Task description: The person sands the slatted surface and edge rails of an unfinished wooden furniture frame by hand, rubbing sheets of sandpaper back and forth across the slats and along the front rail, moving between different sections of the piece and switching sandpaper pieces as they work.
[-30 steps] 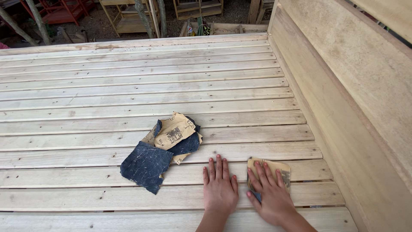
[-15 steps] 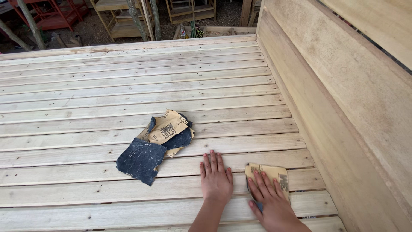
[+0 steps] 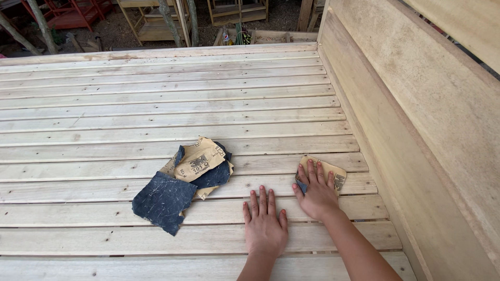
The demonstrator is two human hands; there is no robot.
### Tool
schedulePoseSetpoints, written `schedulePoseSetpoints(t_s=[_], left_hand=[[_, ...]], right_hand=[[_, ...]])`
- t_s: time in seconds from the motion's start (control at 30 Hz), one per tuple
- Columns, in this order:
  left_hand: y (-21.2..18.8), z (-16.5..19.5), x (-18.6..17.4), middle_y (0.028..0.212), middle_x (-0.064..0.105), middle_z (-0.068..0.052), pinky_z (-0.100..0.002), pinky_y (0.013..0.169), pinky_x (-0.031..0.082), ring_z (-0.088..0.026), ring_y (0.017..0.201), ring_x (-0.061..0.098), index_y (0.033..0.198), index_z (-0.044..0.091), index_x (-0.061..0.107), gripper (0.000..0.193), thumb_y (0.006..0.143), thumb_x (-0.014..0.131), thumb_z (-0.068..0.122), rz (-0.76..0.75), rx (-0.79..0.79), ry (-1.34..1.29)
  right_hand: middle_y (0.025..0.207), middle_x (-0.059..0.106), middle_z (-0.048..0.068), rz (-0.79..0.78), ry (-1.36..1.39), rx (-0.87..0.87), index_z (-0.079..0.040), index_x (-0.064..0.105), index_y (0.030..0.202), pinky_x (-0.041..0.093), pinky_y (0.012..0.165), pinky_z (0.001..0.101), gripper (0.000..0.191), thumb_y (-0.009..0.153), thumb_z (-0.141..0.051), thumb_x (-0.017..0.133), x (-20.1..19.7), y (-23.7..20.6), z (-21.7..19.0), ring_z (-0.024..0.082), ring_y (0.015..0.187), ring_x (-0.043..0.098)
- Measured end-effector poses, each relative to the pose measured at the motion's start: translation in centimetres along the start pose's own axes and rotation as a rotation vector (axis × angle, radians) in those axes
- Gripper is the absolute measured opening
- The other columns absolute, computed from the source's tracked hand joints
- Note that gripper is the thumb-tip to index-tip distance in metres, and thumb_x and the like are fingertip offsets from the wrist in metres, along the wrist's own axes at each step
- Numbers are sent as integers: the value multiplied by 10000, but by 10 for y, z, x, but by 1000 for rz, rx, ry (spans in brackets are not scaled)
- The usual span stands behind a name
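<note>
My right hand presses flat on a folded piece of sandpaper, tan back up, against the pale wooden slats near the right side panel. My left hand lies flat on a slat beside it, fingers together and holding nothing. To the left of both hands lies a loose pile of sandpaper sheets, some dark grit side up, some tan side up.
A tall wooden side panel rises along the right edge of the slatted surface. Beyond the far edge stand wooden frames and red metal frames on dirt ground.
My right hand has slid the sandpaper piece forward, away from me, along the slats. The left hand stays flat on the slat. The view has shifted a little.
</note>
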State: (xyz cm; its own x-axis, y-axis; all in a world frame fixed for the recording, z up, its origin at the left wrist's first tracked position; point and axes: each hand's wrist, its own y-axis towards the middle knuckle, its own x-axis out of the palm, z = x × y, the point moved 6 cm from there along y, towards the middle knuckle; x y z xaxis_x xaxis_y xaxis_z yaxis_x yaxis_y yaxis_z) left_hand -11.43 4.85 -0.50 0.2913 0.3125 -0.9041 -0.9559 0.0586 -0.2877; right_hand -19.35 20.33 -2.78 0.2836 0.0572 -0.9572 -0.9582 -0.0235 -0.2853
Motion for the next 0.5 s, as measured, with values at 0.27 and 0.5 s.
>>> schedulePoseSetpoints(t_s=[0.27,0.5], left_hand=[[-3,5,-1,1721,-90,-72,-513,1249,-32,-308,1570,-95,1632,136,-7,696,1035,173,445,-62,5,89],[10,4,18,1721,-76,-90,-528,1248,-36,-330,1571,-89,1637,124,14,715,1034,209,457,-23,2,50]], right_hand=[[1625,78,142,705,-60,-479,-85,110,1569,38,1190,560,745,1010,-562,232,71,-159,18,311,1547,26],[1628,60,135,801,-141,-397,-144,107,1573,25,1195,555,727,999,-581,203,52,-120,27,310,1545,13]])
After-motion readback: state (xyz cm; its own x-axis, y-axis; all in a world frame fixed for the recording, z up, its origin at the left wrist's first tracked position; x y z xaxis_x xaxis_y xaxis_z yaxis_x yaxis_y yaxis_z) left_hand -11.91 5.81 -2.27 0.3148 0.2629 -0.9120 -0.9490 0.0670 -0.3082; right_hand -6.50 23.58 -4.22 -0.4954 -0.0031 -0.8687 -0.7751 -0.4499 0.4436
